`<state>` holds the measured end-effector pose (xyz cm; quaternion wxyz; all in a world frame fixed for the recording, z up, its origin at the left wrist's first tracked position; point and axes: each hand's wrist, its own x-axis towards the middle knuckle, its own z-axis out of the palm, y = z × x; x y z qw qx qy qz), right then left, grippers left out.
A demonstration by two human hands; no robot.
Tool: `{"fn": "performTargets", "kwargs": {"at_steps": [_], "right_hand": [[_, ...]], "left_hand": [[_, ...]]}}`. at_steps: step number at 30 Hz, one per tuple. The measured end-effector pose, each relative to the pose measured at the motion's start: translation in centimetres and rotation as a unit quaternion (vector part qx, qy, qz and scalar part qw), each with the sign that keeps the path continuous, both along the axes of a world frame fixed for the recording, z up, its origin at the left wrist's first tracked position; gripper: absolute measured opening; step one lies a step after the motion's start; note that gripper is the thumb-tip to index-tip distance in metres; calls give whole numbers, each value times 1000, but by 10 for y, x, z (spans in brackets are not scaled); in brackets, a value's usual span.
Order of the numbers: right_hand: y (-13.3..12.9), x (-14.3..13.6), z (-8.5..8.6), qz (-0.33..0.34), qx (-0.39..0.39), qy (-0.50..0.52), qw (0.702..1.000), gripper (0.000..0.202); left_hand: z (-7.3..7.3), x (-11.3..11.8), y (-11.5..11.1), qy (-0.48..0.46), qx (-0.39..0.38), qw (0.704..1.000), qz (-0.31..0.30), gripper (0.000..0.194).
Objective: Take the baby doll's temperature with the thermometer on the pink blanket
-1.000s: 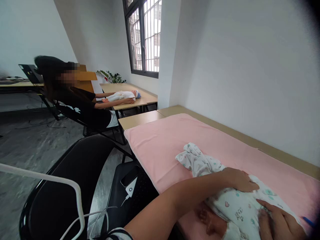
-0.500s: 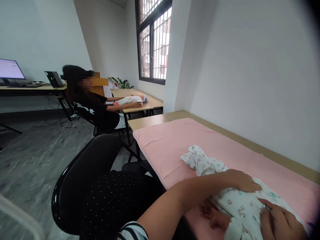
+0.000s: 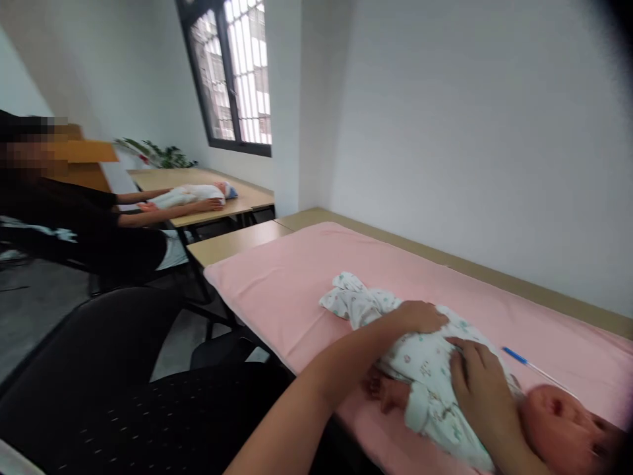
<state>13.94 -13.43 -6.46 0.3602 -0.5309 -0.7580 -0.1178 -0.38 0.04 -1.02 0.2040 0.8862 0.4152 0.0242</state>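
Note:
A baby doll (image 3: 420,356) in a white printed sleepsuit lies on its back on a pink blanket (image 3: 277,290), its head at the lower right. My left hand (image 3: 420,316) rests flat on the doll's lower belly, fingers stretched out. Over the doll's chest lies my right hand (image 3: 482,386), open, with fingers and thumb a little apart. One bare doll hand (image 3: 390,392) sticks out of the sleeve near my left forearm. Cloth under my palms is hidden.
Beyond the doll's shoulder lies a slim stick (image 3: 515,355) with a blue end and a thin white length. The blanket covers most of a wooden table (image 3: 242,241) against the wall. At another table, a person (image 3: 89,204) touches a second doll (image 3: 192,193).
My view has swung right, bringing the doll's head and the blue-ended stick into sight. The right hand now lies flatter on the chest; the left stays on the doll.

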Motion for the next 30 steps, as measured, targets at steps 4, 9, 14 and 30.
{"fn": "performTargets", "kwargs": {"at_steps": [4, 9, 14, 30], "right_hand": [[-3, -6, 7, -9, -12, 7, 1000, 30], [-4, -3, 7, -15, -10, -8, 1000, 32], [-5, 0, 9, -32, -16, -18, 999, 39], [-6, 5, 10, -58, -25, -44, 997, 47]], "left_hand": [[0, -2, 1, -11, -17, 1000, 11, 59], [-3, 1, 0, -19, -29, 999, 16, 60], [-4, 3, 2, -23, -42, 999, 5, 61], [-8, 7, 5, -57, -73, 996, 2, 67]]}}
